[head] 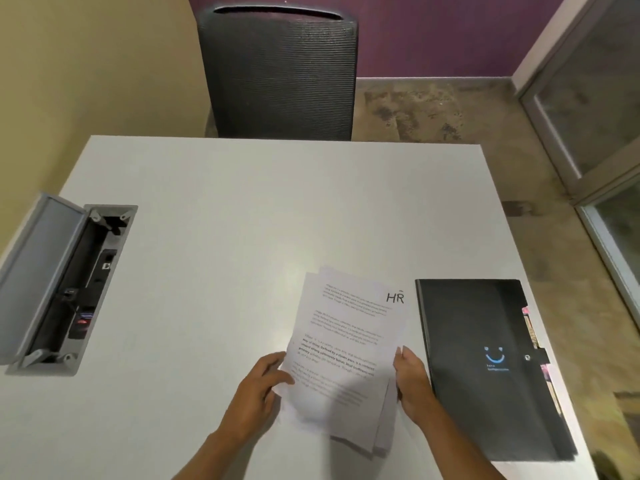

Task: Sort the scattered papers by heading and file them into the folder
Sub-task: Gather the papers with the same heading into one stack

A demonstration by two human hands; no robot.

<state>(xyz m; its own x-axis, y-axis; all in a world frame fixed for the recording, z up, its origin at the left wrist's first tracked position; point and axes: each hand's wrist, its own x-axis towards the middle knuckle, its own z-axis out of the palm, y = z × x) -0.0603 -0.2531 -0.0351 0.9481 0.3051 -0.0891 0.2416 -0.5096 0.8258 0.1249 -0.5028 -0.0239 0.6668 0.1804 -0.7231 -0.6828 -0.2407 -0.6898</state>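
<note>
A small stack of white printed papers (349, 344) lies slightly fanned on the white table (214, 216); the top sheet carries a handwritten "HR" at its upper right corner. My left hand (258, 389) pinches the stack's left edge, thumb on top. My right hand (414, 382) grips the right edge. A closed black folder (485, 368) with a blue smile logo lies just right of the papers; coloured tabs stick out of its right side.
An open cable box (65, 285) with its grey lid raised is set into the table at the left. A dark mesh office chair (280, 74) stands behind the far edge. The table's right edge runs close to the folder.
</note>
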